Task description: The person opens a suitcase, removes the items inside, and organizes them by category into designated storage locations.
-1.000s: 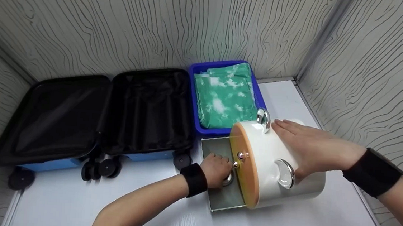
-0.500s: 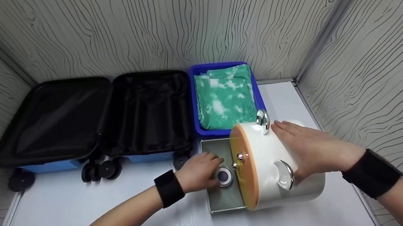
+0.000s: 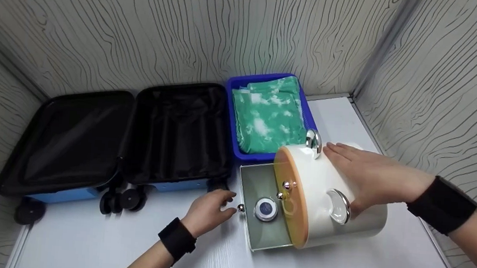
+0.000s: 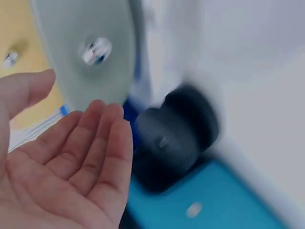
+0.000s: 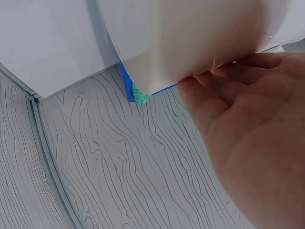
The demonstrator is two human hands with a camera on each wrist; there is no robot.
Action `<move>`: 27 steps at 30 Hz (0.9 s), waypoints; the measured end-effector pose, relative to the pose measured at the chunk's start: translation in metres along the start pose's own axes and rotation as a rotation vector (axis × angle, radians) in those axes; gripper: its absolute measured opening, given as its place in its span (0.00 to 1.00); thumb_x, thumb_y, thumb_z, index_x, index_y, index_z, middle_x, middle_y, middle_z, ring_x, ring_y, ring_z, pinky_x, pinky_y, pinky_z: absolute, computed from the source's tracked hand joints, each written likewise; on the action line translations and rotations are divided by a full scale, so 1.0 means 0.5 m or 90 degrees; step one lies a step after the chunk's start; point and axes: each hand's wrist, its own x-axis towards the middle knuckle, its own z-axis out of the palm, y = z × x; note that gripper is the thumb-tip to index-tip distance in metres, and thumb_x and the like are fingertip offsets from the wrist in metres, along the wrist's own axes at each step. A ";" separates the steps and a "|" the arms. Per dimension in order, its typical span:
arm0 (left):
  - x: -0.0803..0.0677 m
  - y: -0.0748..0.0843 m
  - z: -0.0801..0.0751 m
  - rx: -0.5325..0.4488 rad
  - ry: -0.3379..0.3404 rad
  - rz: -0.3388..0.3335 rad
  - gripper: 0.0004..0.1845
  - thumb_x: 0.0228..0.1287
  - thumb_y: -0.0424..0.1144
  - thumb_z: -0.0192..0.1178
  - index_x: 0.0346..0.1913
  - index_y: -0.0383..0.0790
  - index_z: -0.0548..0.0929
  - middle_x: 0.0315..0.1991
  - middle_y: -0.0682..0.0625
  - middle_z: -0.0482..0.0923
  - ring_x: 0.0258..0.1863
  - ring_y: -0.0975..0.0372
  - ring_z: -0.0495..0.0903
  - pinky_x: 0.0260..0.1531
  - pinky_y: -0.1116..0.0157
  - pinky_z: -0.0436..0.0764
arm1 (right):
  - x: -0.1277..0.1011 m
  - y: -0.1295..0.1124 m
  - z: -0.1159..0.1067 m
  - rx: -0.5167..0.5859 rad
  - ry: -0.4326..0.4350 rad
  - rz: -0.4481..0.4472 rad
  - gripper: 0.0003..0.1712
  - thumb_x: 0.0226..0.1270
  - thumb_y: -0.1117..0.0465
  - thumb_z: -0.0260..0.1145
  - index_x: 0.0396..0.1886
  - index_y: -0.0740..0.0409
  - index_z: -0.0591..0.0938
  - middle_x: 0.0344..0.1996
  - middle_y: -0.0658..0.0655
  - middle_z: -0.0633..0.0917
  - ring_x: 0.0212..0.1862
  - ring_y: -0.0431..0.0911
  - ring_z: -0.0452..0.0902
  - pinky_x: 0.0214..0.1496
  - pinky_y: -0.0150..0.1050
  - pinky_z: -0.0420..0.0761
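A white, rounded cabinet [image 3: 322, 179] with an orange-yellow front stands at the right, its drawer [image 3: 260, 178] pulled out to the left. Inside the drawer lies a small round container [image 3: 266, 209] with a white rim and dark blue centre. My left hand [image 3: 206, 212] is just outside the drawer front, holding nothing, its thumb and fingers apart near the silver knob [image 3: 241, 208]. In the left wrist view this knob [image 4: 97, 50] is beyond the fingertips. My right hand [image 3: 361, 175] rests flat on the cabinet's top, between the chrome ear-like handles.
An open black-lined suitcase [image 3: 179, 133] with blue shell and dark wheels [image 3: 129, 200] lies at the left. Behind the drawer, a blue basket [image 3: 233, 108] holds folded green-and-white cloth [image 3: 269, 115]. Patterned walls [image 3: 166, 26] bound the back and right side.
My left hand has let go of the round container, leaving it in the drawer, and drawn back left past the drawer front to the knob. The right hand stays on the cabinet.
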 end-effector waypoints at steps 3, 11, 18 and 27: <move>0.001 -0.010 0.032 -0.012 0.004 -0.009 0.18 0.64 0.40 0.69 0.55 0.39 0.86 0.44 0.48 0.86 0.39 0.56 0.86 0.38 0.61 0.83 | 0.001 0.000 0.000 0.000 0.000 -0.002 0.84 0.29 0.31 0.85 0.79 0.74 0.55 0.76 0.73 0.60 0.76 0.68 0.56 0.73 0.61 0.62; 0.009 -0.016 0.065 -0.033 0.017 -0.009 0.08 0.61 0.37 0.69 0.43 0.44 0.87 0.38 0.53 0.87 0.33 0.66 0.83 0.34 0.66 0.81 | 0.001 -0.001 -0.001 -0.002 -0.004 0.003 0.85 0.29 0.31 0.85 0.79 0.73 0.54 0.76 0.73 0.60 0.76 0.68 0.56 0.73 0.61 0.62; 0.014 -0.011 0.072 -0.044 0.025 -0.010 0.05 0.63 0.40 0.70 0.40 0.46 0.87 0.35 0.56 0.86 0.32 0.68 0.82 0.33 0.67 0.80 | 0.001 -0.002 -0.003 0.001 -0.006 0.010 0.86 0.27 0.30 0.85 0.79 0.73 0.54 0.76 0.73 0.59 0.76 0.68 0.55 0.74 0.62 0.61; 0.033 0.012 0.089 -0.053 0.019 0.012 0.04 0.64 0.40 0.70 0.38 0.45 0.87 0.34 0.55 0.84 0.31 0.68 0.81 0.33 0.70 0.79 | 0.002 -0.003 -0.003 0.003 -0.007 0.014 0.85 0.27 0.32 0.86 0.79 0.73 0.54 0.77 0.72 0.59 0.76 0.67 0.55 0.74 0.61 0.61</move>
